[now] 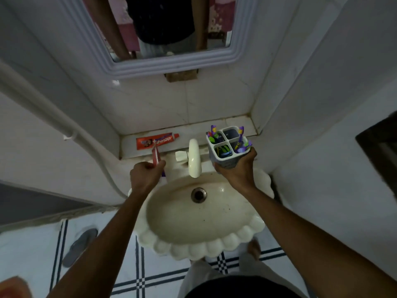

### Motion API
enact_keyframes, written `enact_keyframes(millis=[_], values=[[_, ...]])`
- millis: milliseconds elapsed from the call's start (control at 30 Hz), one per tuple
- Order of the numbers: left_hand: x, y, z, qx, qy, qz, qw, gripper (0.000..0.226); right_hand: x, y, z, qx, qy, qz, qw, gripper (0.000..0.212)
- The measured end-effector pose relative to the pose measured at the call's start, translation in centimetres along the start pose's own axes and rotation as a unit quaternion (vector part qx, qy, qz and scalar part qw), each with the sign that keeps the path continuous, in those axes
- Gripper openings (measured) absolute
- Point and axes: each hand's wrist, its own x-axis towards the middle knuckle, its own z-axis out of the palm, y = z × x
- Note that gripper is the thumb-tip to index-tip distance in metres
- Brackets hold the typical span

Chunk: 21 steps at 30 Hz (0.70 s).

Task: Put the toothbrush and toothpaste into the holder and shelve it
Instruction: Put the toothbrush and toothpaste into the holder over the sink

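Note:
My right hand (pixel 237 166) grips a grey four-compartment holder (pixel 227 145) from below, held above the sink's right rear corner. Several purple and green toothbrushes stand in three of its compartments; the far compartment looks empty. My left hand (pixel 147 174) is closed on a red and white toothbrush (pixel 155 155) that points up toward the ledge. A red toothpaste tube (pixel 156 140) lies flat on the tiled ledge (pixel 193 130) just beyond my left hand.
A cream scalloped sink (pixel 202 211) with a white tap (pixel 194 158) sits below my hands. A framed mirror (pixel 163 35) hangs above the ledge. White walls close in on both sides. A grey sandal (pixel 79 247) lies on the floor at left.

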Motion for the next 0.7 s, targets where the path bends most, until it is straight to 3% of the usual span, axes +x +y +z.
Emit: enact_keyframes(millis=[67,200,367,467,567,700], values=[[-1.5,1.4,-1.4,-0.121,0.006,-0.002,0.993,0.05,-0.1,0.4,-0.2,-0.002,-0.016,-0.007,1.0,0.128],[-5.5,7.1,-3.6,-0.262,0.008,0.059,0.963,0.025,-0.7,0.4,-1.3,0.053,-0.041,0.028,0.997,0.123],[-8.9,15.0,-2.2,-0.256,-0.005,0.182,0.95,0.029,-0.9,1.3,-2.9,0.076,-0.083,0.038,0.993,0.094],[-9.4,18.4,0.6,-0.173,0.007,0.269,0.948,0.032,-0.3,1.7,-3.8,0.071,-0.096,0.032,0.992,0.081],[-9.3,20.3,3.4,-0.138,0.039,0.302,0.942,0.031,0.0,1.6,-4.2,0.048,-0.103,0.027,0.993,0.086],[-8.5,21.2,6.1,-0.141,0.026,0.292,0.946,0.031,2.3,4.0,-3.2,-0.016,-0.09,0.018,0.996,0.108]])
